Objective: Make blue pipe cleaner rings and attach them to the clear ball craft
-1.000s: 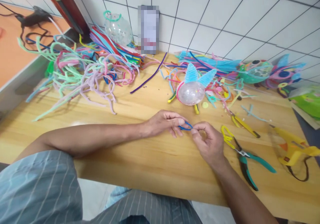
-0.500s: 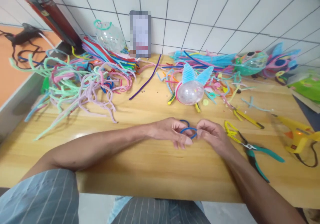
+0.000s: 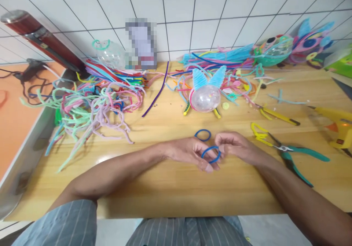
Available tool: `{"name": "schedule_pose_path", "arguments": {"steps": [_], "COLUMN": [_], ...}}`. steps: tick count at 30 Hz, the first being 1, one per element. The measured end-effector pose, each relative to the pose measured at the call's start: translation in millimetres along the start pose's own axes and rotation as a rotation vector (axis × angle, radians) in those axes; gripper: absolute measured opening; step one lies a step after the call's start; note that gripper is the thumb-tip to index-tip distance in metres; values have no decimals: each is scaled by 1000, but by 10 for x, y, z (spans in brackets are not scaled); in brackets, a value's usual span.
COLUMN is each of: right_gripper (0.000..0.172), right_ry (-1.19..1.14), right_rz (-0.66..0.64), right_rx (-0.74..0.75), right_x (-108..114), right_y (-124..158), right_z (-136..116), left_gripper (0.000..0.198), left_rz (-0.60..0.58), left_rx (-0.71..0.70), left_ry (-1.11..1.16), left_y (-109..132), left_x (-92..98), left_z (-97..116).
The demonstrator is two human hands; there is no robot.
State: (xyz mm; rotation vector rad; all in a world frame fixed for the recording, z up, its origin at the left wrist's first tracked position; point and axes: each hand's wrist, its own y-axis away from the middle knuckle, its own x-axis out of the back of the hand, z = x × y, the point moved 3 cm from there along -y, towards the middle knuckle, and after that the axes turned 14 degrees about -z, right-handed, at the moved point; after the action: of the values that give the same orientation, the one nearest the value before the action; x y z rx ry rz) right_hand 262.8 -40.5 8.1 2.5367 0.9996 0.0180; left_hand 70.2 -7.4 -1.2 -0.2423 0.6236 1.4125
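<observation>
A blue pipe-cleaner ring (image 3: 211, 147) is held up between my hands. My left hand (image 3: 189, 152) has its thumb and fingers curled about the ring's lower left side. The fingertips of my right hand (image 3: 233, 147) pinch the ring at its right edge. Just behind my left hand, a second blue ring (image 3: 202, 129) lies on the wooden table. Beyond both hands stands a clear plastic ball (image 3: 205, 98) with light-blue pipe-cleaner ears (image 3: 200, 78), a pink band and yellow-and-dark feet.
Pliers (image 3: 286, 149) with green handles lie right of my right hand, near a bent yellow pipe cleaner (image 3: 258, 132), a yellow cutter (image 3: 280, 116) and a yellow glue gun (image 3: 335, 125). Tangled pipe cleaners (image 3: 93, 110) spread at left; a purple one (image 3: 156, 95) lies alone.
The second blue ring shows clear of my left hand on the table, where before it was partly hidden behind the fingers. The held ring is more upright, and the view has shifted.
</observation>
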Motion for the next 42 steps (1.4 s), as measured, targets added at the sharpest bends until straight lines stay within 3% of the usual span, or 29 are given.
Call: {"name": "schedule_pose_path", "arguments": {"steps": [12,20,42], "right_gripper": [41,31,30], "right_ry": [-160,-314,-366], "right_rz": [-56,-104,-166], "right_rx": [86,82,36], "right_x": [-25,-88,-138], "right_y": [-16,-33,-74], "right_z": [52,65,46], "left_gripper": [52,49,26], "left_rz": [36,71,32], "left_rx": [-26,-47,-105], "left_ry": [-121,-154,-279], "left_y": [-21,-22,12], "left_x": [-88,-167,-145], "left_z": [42,147,122]}}
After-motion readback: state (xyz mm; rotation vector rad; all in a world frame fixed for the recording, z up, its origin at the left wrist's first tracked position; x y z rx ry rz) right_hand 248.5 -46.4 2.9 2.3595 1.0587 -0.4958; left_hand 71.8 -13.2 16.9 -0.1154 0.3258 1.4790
